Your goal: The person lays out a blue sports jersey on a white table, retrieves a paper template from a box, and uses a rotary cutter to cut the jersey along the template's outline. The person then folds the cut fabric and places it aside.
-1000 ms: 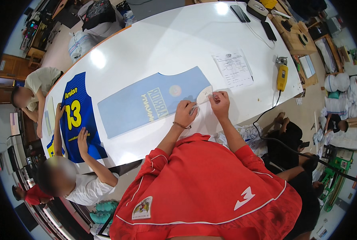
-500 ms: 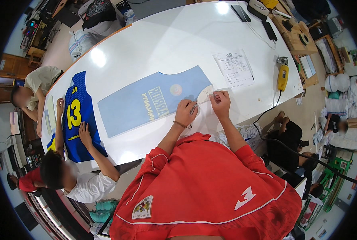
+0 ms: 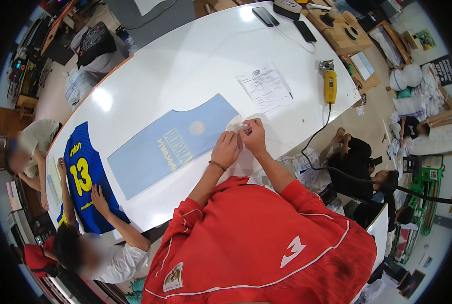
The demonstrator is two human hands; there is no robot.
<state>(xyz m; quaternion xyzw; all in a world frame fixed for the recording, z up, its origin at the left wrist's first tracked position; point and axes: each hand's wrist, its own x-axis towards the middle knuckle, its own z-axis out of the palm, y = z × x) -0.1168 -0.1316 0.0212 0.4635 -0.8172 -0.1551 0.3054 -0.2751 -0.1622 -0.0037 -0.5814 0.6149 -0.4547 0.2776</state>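
Note:
My left hand (image 3: 226, 148) and my right hand (image 3: 254, 136) are close together at the near right end of a light blue jersey panel (image 3: 145, 157). Fingers of both are closed in a pinch on a small, crumpled whitish piece (image 3: 243, 128); its exact kind I cannot make out. Beside it, the panel's corner shows a curved cream patch (image 3: 233, 123). The panel lies flat, bearing yellow lettering and a round emblem, with its lower edge near my left wrist.
On the white table (image 3: 185, 66) lie a printed sheet (image 3: 265, 87), a yellow corded cutter (image 3: 330, 86), phones (image 3: 304, 31) and a cap (image 3: 287, 7). To the left, a co-worker's hands rest on a blue jersey panel (image 3: 86, 177). Another person leans at the table's far left edge.
My hands have drawn closer together; earlier a thin pale strand showed between them. The whole view has shifted, so the table things appear further left. The light blue panel still lies flat.

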